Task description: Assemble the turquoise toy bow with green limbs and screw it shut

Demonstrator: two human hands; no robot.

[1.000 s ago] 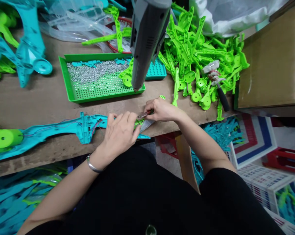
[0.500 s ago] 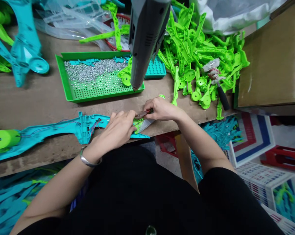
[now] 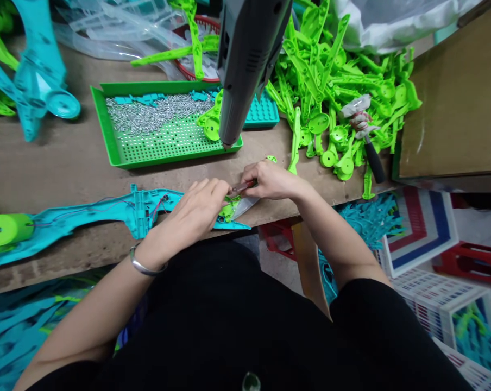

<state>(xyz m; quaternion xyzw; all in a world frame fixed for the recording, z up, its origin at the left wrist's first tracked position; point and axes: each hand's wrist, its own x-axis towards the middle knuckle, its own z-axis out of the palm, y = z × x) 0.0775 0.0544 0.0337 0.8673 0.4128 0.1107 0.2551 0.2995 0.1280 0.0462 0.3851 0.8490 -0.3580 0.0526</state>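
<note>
A long teal plastic half shell (image 3: 82, 217) lies along the table's front edge, with thin wires running inside it and a lime green round part (image 3: 5, 231) at its left end. My left hand (image 3: 199, 209) grips the shell's right part, fingers bent over it and hiding what is under them. Pliers (image 3: 240, 188) with a reddish handle are closed in my right hand (image 3: 270, 181). Their jaws reach toward my left fingertips, above a small lime green piece (image 3: 229, 209) in the shell. A translucent piece (image 3: 245, 205) sits beside that green piece.
Behind my hands stands a green tray (image 3: 148, 160) of small screws and teal bits. A grey electric screwdriver (image 3: 245, 70) hangs over it. On the right are a heap of lime green parts (image 3: 331, 92), a black-handled tool (image 3: 373, 160) and a cardboard box (image 3: 453, 103).
The pliers have turned slightly and sit a little farther right. Both hands stay close to where they were, and the shell has barely moved.
</note>
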